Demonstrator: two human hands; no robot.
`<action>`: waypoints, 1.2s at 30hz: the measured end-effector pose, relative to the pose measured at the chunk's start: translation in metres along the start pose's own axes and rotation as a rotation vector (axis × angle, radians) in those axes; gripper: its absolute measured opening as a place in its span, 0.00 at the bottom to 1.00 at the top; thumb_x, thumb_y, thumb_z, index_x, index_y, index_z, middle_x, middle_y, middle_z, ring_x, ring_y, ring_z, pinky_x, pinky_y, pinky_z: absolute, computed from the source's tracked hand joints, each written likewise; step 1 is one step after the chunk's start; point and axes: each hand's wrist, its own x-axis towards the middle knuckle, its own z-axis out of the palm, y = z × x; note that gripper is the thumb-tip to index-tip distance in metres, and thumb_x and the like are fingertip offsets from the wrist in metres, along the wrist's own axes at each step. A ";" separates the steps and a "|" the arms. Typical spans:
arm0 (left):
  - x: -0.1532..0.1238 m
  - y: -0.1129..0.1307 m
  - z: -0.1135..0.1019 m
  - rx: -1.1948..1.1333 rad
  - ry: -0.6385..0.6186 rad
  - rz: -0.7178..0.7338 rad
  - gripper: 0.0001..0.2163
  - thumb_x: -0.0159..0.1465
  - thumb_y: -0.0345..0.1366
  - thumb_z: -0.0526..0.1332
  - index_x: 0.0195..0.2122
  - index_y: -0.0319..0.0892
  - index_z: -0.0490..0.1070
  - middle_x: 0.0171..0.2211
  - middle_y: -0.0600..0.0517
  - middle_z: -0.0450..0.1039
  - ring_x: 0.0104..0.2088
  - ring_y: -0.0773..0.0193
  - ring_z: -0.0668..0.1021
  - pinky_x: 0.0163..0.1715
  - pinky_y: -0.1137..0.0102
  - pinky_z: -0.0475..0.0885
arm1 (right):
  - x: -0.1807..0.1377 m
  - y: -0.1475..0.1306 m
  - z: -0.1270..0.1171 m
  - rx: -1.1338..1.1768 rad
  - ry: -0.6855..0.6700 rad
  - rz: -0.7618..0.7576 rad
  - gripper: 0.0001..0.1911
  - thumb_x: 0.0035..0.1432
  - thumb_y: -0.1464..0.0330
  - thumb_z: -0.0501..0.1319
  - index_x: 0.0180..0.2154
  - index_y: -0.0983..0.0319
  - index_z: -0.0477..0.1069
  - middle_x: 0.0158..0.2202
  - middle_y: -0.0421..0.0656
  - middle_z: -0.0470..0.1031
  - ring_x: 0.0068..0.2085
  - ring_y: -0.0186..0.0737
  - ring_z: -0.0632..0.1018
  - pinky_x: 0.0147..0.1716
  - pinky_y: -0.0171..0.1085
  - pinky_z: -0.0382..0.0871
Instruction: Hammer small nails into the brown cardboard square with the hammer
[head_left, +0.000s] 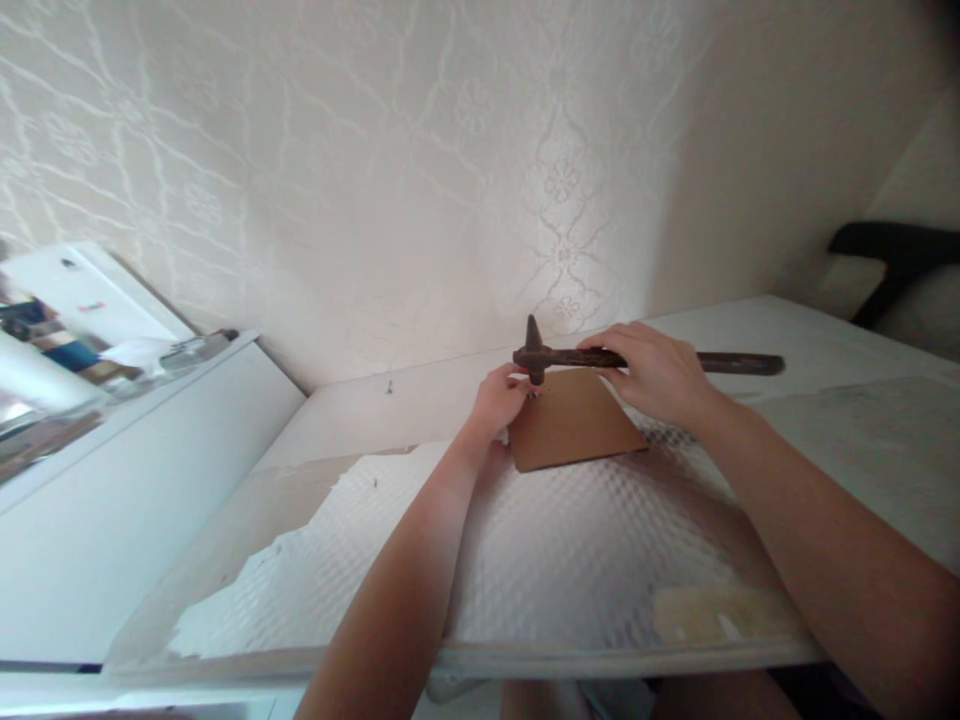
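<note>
The right hand (649, 372) is wrapped around the handle of the hammer (574, 357), whose head is over the back left corner of the board (574, 425). The left hand (501, 400) is at that same corner, fingers bent and close together by a small metal bit (534, 394); whether they pinch it, I cannot tell. The board lies on the desk (360, 425), nearer its back edge than its front edge. A screw (389, 387) is near the back left corner of the desk
</note>
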 end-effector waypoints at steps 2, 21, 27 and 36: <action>0.000 -0.001 0.000 -0.021 0.000 0.007 0.10 0.56 0.30 0.58 0.39 0.39 0.74 0.34 0.47 0.80 0.36 0.60 0.79 0.38 0.69 0.69 | 0.000 0.000 0.000 0.003 0.003 -0.003 0.18 0.53 0.75 0.55 0.45 0.55 0.72 0.44 0.42 0.77 0.45 0.46 0.74 0.35 0.40 0.66; 0.004 -0.004 0.000 -0.054 0.008 -0.003 0.12 0.55 0.30 0.58 0.41 0.39 0.74 0.33 0.46 0.79 0.37 0.59 0.79 0.39 0.67 0.70 | 0.000 0.000 0.002 -0.023 -0.023 -0.026 0.18 0.54 0.76 0.54 0.44 0.57 0.73 0.44 0.42 0.77 0.45 0.46 0.74 0.36 0.41 0.67; 0.003 -0.003 -0.001 -0.050 0.004 -0.018 0.14 0.55 0.30 0.58 0.42 0.39 0.74 0.33 0.46 0.80 0.38 0.58 0.79 0.40 0.67 0.70 | 0.000 0.000 0.001 -0.014 -0.001 -0.005 0.20 0.53 0.76 0.54 0.46 0.56 0.73 0.44 0.42 0.77 0.46 0.46 0.74 0.37 0.41 0.67; 0.003 -0.002 -0.001 -0.084 -0.003 -0.027 0.12 0.56 0.29 0.58 0.41 0.40 0.74 0.33 0.48 0.80 0.38 0.61 0.79 0.43 0.68 0.70 | 0.000 -0.001 0.000 -0.016 0.009 -0.010 0.19 0.54 0.75 0.54 0.46 0.56 0.72 0.45 0.42 0.76 0.46 0.46 0.74 0.36 0.41 0.67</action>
